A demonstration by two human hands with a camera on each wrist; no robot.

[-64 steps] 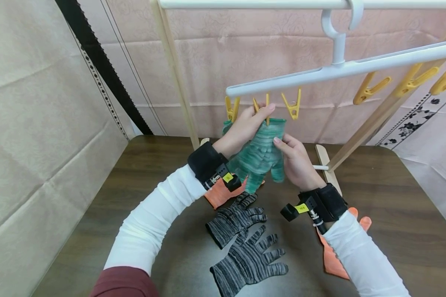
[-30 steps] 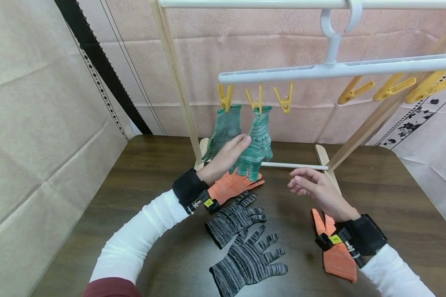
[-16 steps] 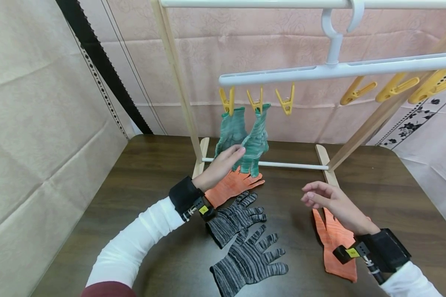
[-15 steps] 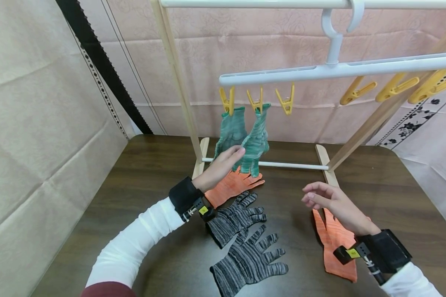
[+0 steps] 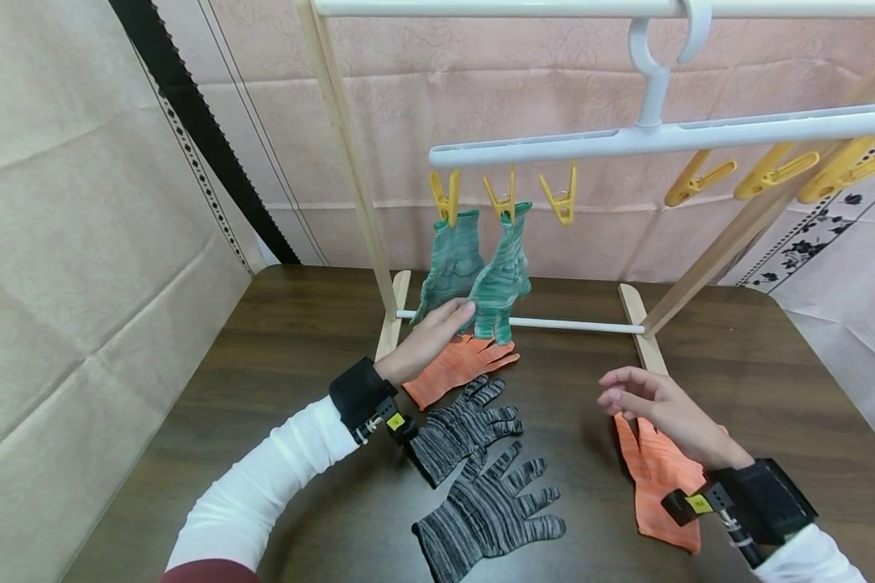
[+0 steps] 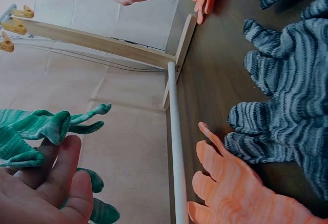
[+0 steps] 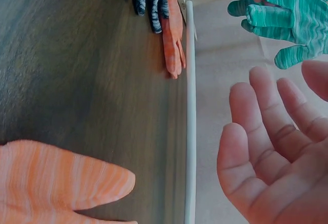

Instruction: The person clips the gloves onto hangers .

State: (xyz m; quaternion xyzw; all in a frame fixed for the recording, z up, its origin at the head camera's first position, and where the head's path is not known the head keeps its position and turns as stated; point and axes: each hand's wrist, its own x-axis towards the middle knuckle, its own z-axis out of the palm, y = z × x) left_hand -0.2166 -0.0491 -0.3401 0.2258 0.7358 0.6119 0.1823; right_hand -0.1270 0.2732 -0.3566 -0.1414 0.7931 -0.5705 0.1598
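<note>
Two green striped knit gloves hang by their cuffs from yellow clothespins: a left glove (image 5: 454,259) and a right glove (image 5: 501,279). My left hand (image 5: 430,334) is at the fingers of these gloves, its loose fingers overlapping the right one in the head view. In the left wrist view, green fabric (image 6: 36,131) lies against the fingertips of that hand. My right hand (image 5: 659,405) hovers palm inward with loosely bent fingers and nothing in them, above an orange glove (image 5: 663,494). Its fingers (image 7: 266,116) show bare in the right wrist view.
A pale blue hanger (image 5: 627,142) hangs from a white rod (image 5: 510,8) on a wooden frame (image 5: 744,214). A third left-side clothespin (image 5: 561,198) and several at right carry nothing. Another orange glove (image 5: 452,368) and two black-grey gloves (image 5: 488,510) lie on the table (image 5: 321,324).
My left hand has let go of the second clothespin and dropped to the gloves' fingers. My right hand has left the right green glove, moving down and right. The hanger has levelled.
</note>
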